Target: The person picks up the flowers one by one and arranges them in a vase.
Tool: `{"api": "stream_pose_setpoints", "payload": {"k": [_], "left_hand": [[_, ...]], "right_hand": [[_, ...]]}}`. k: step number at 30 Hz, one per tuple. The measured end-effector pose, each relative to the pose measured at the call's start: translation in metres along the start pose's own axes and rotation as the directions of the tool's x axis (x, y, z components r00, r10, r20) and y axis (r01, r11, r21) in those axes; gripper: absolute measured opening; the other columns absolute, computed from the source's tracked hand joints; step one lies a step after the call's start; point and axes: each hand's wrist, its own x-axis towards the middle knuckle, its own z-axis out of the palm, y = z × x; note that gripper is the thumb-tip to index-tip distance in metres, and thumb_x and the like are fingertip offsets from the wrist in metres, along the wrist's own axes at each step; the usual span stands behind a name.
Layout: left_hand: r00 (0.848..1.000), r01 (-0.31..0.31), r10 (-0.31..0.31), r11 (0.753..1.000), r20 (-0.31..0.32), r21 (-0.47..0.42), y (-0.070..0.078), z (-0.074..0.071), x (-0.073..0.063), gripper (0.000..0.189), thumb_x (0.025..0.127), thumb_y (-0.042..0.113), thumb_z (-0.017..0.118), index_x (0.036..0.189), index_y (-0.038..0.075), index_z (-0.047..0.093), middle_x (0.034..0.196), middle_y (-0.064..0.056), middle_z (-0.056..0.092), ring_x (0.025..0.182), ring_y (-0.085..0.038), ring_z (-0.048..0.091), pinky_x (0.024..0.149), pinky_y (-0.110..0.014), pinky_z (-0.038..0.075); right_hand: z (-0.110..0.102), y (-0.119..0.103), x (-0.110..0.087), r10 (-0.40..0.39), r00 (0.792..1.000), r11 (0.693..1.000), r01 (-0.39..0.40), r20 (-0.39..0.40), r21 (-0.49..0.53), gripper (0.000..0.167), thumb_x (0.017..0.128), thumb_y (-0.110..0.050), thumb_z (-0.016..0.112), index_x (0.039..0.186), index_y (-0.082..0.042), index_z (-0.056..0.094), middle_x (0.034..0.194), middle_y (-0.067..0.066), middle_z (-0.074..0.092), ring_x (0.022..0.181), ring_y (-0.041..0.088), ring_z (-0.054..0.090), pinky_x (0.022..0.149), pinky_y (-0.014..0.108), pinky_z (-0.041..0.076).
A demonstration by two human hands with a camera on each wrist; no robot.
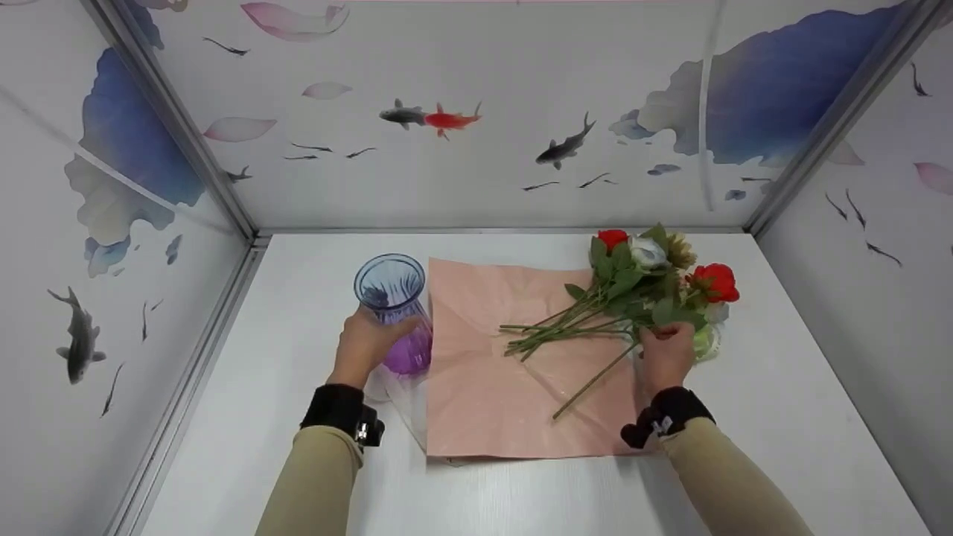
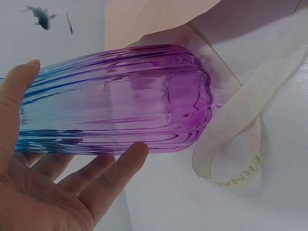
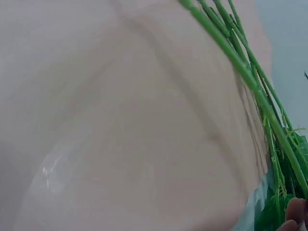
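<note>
Glass vase (image 2: 130, 103) held, left grip (image 1: 368, 339) | stem (image 1: 595, 381) pinched, right grip (image 1: 667, 353) | table (image 1: 514, 495) room past front paper edge (image 1: 521, 450)

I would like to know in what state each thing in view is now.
Pink paper: unfolded, creased.
Glass vase: mouth open, gripped by the left hand, no flower inside.
Flowers: bunched, partly over the paper; the right hand holds one stem.
Ribbon: loose, looped near the vase's base.

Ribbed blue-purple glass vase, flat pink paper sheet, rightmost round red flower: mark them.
Ribbed blue-purple glass vase (image 2: 120, 98): left wrist view, mid-body.
Flat pink paper sheet (image 1: 484, 394): head view, bare lower-left part.
Rightmost round red flower (image 1: 718, 282): head view, petals.
</note>
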Motion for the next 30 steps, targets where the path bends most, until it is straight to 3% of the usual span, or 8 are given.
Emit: {"api": "stream_pose_setpoints", "payload": {"k": [3, 6, 10, 15, 18, 22, 30], "left_hand": [[1.0, 0.003, -0.003, 1.0, 0.001, -0.001, -0.001, 0.0, 0.0, 0.089, 0.085, 0.051, 0.078, 0.143, -0.007, 0.046, 0.138, -0.03, 0.059, 0.127, -0.046, 0.058, 0.106, -0.056, 0.047], [1.0, -0.004, 0.004, 1.0, 0.0, -0.002, -0.001, 0.0, 0.0, 0.088, 0.085, 0.051, 0.078, 0.143, -0.008, 0.046, 0.137, -0.031, 0.059, 0.127, -0.047, 0.058, 0.106, -0.057, 0.047], [1.0, -0.012, 0.012, 1.0, -0.001, -0.005, -0.002, 0.0, 0.001, 0.088, 0.086, 0.05, 0.078, 0.143, -0.009, 0.046, 0.137, -0.031, 0.059, 0.126, -0.047, 0.058, 0.106, -0.057, 0.047], [1.0, -0.006, 0.006, 1.0, 0.002, -0.009, -0.002, 0.0, 0.002, 0.087, 0.086, 0.05, 0.078, 0.143, -0.007, 0.046, 0.137, -0.03, 0.059, 0.126, -0.046, 0.059, 0.106, -0.056, 0.047], [1.0, -0.004, 0.004, 1.0, 0.002, -0.015, -0.002, 0.001, 0.001, 0.086, 0.086, 0.049, 0.078, 0.143, -0.007, 0.047, 0.137, -0.03, 0.059, 0.127, -0.046, 0.059, 0.106, -0.056, 0.047], [1.0, -0.008, 0.008, 1.0, 0.0, -0.017, -0.001, 0.0, 0.0, 0.085, 0.086, 0.049, 0.078, 0.143, -0.007, 0.046, 0.137, -0.03, 0.059, 0.127, -0.046, 0.058, 0.106, -0.056, 0.047], [1.0, -0.024, 0.024, 1.0, 0.004, -0.02, -0.001, 0.001, 0.0, 0.09, 0.085, 0.05, 0.079, 0.147, -0.005, 0.043, 0.139, -0.029, 0.058, 0.127, -0.045, 0.059, 0.106, -0.057, 0.047]], "right_hand": [[-0.002, 0.001, -0.001, 0.095, 0.995, 0.987, -0.093, -0.007, 0.132, 0.034, 0.101, -0.017, 0.063, 0.123, -0.006, 0.039, 0.11, 0.012, 0.052, 0.078, 0.025, 0.061, 0.07, 0.034, 0.052], [-0.005, -0.001, -0.004, 0.188, 0.982, 0.953, -0.187, 0.019, 0.237, 0.049, 0.1, -0.015, 0.063, 0.138, -0.003, 0.035, 0.109, 0.011, 0.053, 0.073, 0.021, 0.061, 0.067, 0.034, 0.052], [-0.01, -0.01, -0.011, 0.255, 0.963, 0.91, -0.27, 0.089, 0.315, 0.059, 0.102, -0.012, 0.06, 0.152, 0.001, 0.031, 0.089, 0.009, 0.059, 0.063, 0.016, 0.059, 0.057, 0.033, 0.049], [-0.016, -0.021, -0.017, 0.256, 0.951, 0.886, -0.302, 0.172, 0.351, 0.037, 0.104, -0.01, 0.055, 0.136, 0.007, 0.047, 0.067, 0.007, 0.059, 0.056, 0.015, 0.056, 0.051, 0.033, 0.046], [-0.018, -0.023, -0.017, 0.268, 0.943, 0.861, -0.326, 0.197, 0.39, 0.027, 0.105, -0.01, 0.054, 0.126, 0.006, 0.051, 0.069, 0.006, 0.063, 0.057, 0.016, 0.057, 0.051, 0.032, 0.046], [-0.018, -0.023, -0.017, 0.266, 0.943, 0.827, -0.331, 0.202, 0.455, 0.025, 0.105, -0.008, 0.053, 0.125, 0.006, 0.05, 0.075, 0.006, 0.07, 0.059, 0.019, 0.06, 0.055, 0.033, 0.052], [-0.017, -0.023, -0.011, 0.237, 0.953, 0.8, -0.303, 0.19, 0.518, 0.028, 0.105, -0.009, 0.054, 0.13, 0.0, 0.046, 0.081, 0.006, 0.066, 0.071, 0.019, 0.067, 0.071, 0.034, 0.06]]}}
